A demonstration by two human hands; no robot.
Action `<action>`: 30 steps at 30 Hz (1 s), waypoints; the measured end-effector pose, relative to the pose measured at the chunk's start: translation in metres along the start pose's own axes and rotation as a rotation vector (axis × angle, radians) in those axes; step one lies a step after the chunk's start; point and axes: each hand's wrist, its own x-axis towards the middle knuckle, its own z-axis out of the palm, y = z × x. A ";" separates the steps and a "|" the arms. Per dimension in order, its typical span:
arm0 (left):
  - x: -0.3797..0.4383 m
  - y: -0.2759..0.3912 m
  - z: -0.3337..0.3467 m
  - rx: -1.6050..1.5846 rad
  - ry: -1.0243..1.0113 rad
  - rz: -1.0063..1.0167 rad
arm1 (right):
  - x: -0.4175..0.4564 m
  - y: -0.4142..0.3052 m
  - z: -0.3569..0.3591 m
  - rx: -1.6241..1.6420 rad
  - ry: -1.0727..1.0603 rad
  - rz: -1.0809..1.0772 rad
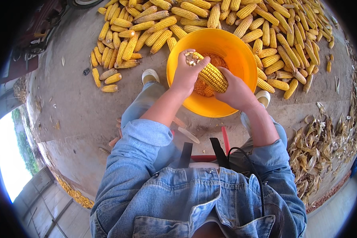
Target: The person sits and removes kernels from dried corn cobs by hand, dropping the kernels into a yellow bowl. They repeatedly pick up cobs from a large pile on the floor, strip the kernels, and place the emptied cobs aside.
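Note:
Both hands grip one dried corn cob [211, 73] above a yellow plastic bucket [208, 36]. My left hand [186, 73] holds its upper left end, with the thumb lying across the kernels. Some whitish, loosened-looking kernels show at that end. Around the lower right end is my right hand [234, 90]. The cob is tilted, and yellow kernel rows still cover most of its visible side. Inside the bucket lie loose orange kernels [203, 88], partly hidden by the hands and the cob.
A large heap of husked corn cobs [273, 35] spreads over the concrete floor [86, 119] beyond the bucket. Dry husks [315, 151] are piled at the right. Bare stripped cobs [189, 134] lie between my legs, near red stool parts [225, 139]. My shoes [150, 76] flank the bucket.

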 end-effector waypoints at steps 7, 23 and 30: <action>0.006 -0.011 -0.009 0.048 -0.069 0.069 | 0.000 0.000 0.001 -0.001 -0.007 0.009; 0.002 -0.010 -0.006 0.125 0.036 0.000 | -0.001 -0.007 0.002 -0.100 -0.017 0.022; 0.002 -0.002 -0.011 -0.010 -0.070 -0.077 | 0.000 0.000 0.000 -0.028 0.007 -0.004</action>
